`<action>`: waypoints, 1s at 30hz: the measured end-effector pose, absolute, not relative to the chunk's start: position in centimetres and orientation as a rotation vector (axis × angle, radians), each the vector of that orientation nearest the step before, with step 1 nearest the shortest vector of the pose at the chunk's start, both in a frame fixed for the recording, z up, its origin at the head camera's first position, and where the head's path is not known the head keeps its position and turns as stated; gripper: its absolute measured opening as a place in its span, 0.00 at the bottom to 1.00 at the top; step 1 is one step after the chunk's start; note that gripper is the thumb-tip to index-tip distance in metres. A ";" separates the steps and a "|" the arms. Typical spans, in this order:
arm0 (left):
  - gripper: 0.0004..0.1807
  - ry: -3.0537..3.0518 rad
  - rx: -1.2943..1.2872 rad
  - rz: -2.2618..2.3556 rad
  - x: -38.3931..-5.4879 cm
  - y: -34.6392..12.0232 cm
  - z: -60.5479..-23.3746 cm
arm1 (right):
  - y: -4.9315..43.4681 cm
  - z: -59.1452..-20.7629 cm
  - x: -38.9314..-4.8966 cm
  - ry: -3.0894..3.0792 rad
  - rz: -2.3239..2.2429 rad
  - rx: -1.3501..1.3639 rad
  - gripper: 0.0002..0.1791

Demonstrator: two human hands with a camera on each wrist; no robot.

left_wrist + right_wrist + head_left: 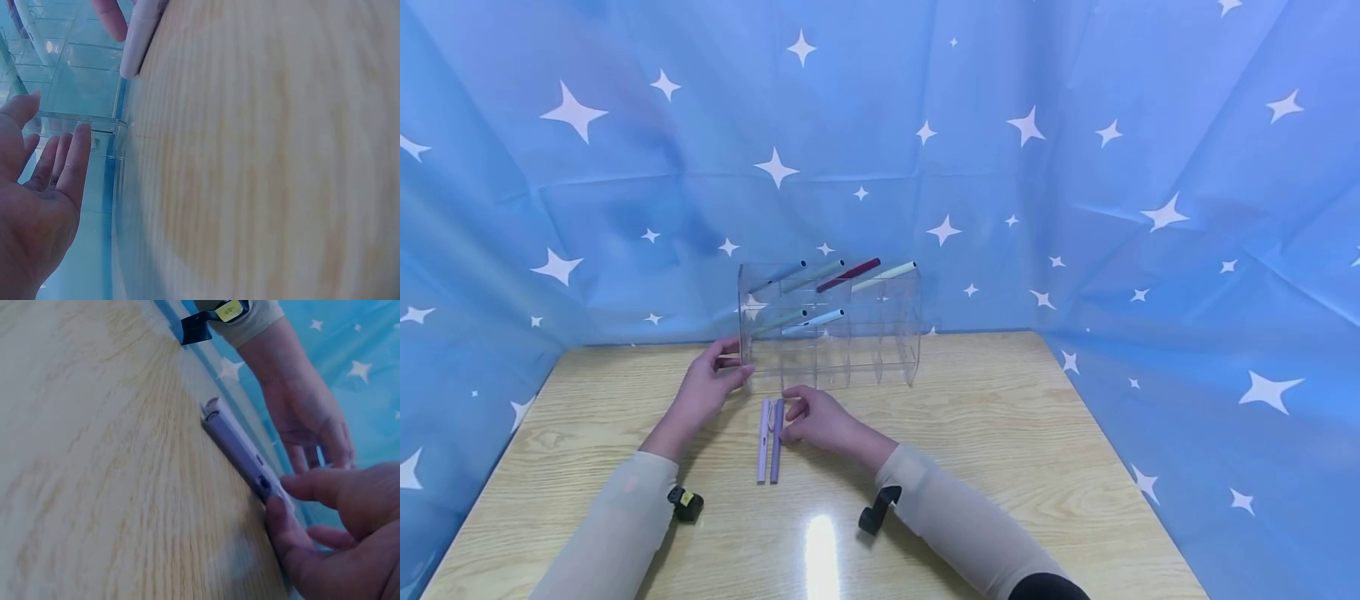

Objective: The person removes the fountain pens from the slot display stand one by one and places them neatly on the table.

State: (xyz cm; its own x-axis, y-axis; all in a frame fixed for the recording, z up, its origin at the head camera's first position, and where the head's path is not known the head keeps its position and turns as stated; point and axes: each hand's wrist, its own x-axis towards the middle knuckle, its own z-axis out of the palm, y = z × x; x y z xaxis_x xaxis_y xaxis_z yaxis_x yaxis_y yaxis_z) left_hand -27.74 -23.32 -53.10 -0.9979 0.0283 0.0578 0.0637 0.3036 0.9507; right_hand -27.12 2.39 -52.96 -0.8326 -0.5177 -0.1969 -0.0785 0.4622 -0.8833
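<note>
Two pens lie side by side on the table: a pale lavender pen (763, 442) and a darker purple pen (777, 454). My right hand (826, 423) is beside the purple pen, its thumb and forefinger spread at the pen's far end; the right wrist view shows the fingertips (279, 509) close against it. Behind the pens stands a clear compartmented rack (831, 375). My left hand (703, 390) is at the rack's left end, fingers extended along its side wall and thumb near the front edge. Exact contact there is hard to tell.
Several pens slant out of the rack's compartments, among them a dark red pen (848, 275) in the upper row and a light blue pen (814, 322) in the lower. A blue star-patterned curtain (970, 167) rises behind the wooden table (1000, 433).
</note>
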 end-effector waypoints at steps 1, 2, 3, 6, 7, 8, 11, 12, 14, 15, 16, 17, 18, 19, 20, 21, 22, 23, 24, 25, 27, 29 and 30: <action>0.36 -2.513 -0.089 -1.834 -27.7 -23.3 -53.1 | 2.5 -52.9 -27.1 2.268 -1.354 -0.491 0.42; 0.37 -2.515 -0.092 -1.833 -27.7 -23.3 -53.1 | 2.7 -52.8 -27.0 2.256 -1.377 -0.482 0.41; 0.36 -2.516 -0.090 -1.831 -27.7 -23.3 -53.1 | 2.8 -52.7 -26.9 2.245 -1.397 -0.470 0.40; 0.36 -2.520 -0.092 -1.826 -27.7 -23.3 -53.1 | 3.4 -52.0 -26.7 2.218 -1.489 -0.443 0.35; 0.36 -2.521 -0.094 -1.827 -27.7 -23.3 -53.0 | 3.6 -51.7 -26.7 2.216 -1.524 -0.439 0.33; 0.36 -2.520 -0.094 -1.829 -27.7 -23.3 -53.0 | 3.7 -51.3 -26.7 2.214 -1.567 -0.433 0.31; 0.35 -2.518 -0.094 -1.838 -27.8 -23.3 -52.9 | 4.3 -50.4 -26.9 2.229 -1.704 -0.412 0.28; 0.35 -2.517 -0.097 -1.840 -27.8 -23.3 -52.9 | 4.5 -50.1 -27.0 2.236 -1.752 -0.403 0.27; 0.35 -2.516 -0.096 -1.845 -27.8 -23.3 -52.9 | 4.9 -49.7 -27.3 2.260 -1.829 -0.387 0.25; 0.35 -2.515 -0.098 -1.848 -27.8 -23.3 -52.9 | 5.1 -49.5 -27.5 2.265 -1.868 -0.379 0.25; 0.36 -2.514 -0.100 -1.849 -27.7 -23.3 -52.9 | 5.3 -49.3 -27.7 2.279 -1.898 -0.371 0.24; 0.36 -2.513 -0.101 -1.851 -27.7 -23.3 -52.9 | 5.5 -49.1 -27.9 2.288 -1.930 -0.365 0.23; 0.36 -2.512 -0.103 -1.851 -27.7 -23.3 -52.9 | 5.7 -48.9 -28.1 2.299 -1.964 -0.363 0.23; 0.36 -2.511 -0.103 -1.852 -27.7 -23.3 -52.9 | 5.8 -48.7 -28.3 2.312 -1.997 -0.358 0.23; 0.36 -2.510 -0.105 -1.854 -27.7 -23.2 -52.9 | 5.9 -48.4 -28.5 2.320 -2.035 -0.355 0.22; 0.36 -2.508 -0.106 -1.855 -27.7 -23.3 -52.9 | 6.0 -48.2 -28.8 2.326 -2.071 -0.347 0.23; 0.36 -2.506 -0.106 -1.856 -27.7 -23.3 -52.9 | 6.1 -47.9 -29.0 2.335 -2.104 -0.340 0.23; 0.36 -2.503 -0.108 -1.859 -27.7 -23.3 -52.9 | 6.2 -47.7 -29.3 2.337 -2.140 -0.336 0.24; 0.35 -2.500 -0.109 -1.862 -27.8 -23.3 -53.0 | 6.2 -47.5 -29.6 2.341 -2.169 -0.331 0.25; 0.35 -2.498 -0.109 -1.863 -27.8 -23.3 -53.0 | 6.2 -47.4 -29.8 2.341 -2.195 -0.323 0.26; 0.34 -2.492 -0.108 -1.866 -27.8 -23.3 -53.0 | 6.2 -47.2 -30.3 2.339 -2.229 -0.311 0.27; 0.34 -2.495 -0.108 -1.866 -27.8 -23.3 -52.9 | 6.1 -47.0 -30.6 2.327 -2.249 -0.307 0.28; 0.34 -2.497 -0.107 -1.864 -27.7 -23.2 -52.9 | 6.1 -46.9 -30.8 2.319 -2.252 -0.307 0.28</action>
State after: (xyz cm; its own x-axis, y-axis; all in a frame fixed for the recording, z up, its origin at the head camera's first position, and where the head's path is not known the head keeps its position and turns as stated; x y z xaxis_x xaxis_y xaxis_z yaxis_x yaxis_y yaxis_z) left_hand -27.75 -23.23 -52.93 -0.9974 0.0405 0.0601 0.0691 0.2826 0.9567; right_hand -30.79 6.09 -46.92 -0.9766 -0.0616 0.2059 -0.2076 0.0231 -0.9779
